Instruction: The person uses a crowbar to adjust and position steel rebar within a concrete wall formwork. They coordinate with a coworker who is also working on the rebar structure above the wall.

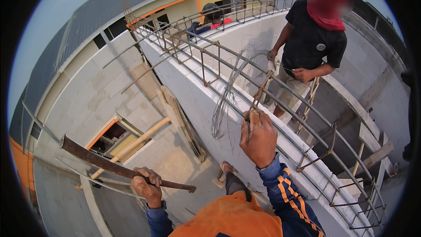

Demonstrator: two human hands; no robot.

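Note:
My left hand point(148, 187) is wrapped around a long, rusty flat metal bar point(101, 161), broad at its far end and slightly hooked at the near one. It is held out over the ground to the left of the wall. My right hand point(259, 138) is closed on a rusty stirrup point(259, 90) of the rebar cage point(280, 83), at the cage's lower near bar. What else its fingers may pinch is hidden. Beside that hand, a loose bundle of thin tie wire point(226, 105) drapes over the bars and hangs down the wall face.
The cage lies along a white block wall point(302, 160). Across it stands a person in a black shirt point(313, 39), hands near the bars. Another person point(212, 15) is farther back. Bar ends point(115, 61) stick out left. Boards point(182, 125) lean against the wall; timber point(372, 158) sits right.

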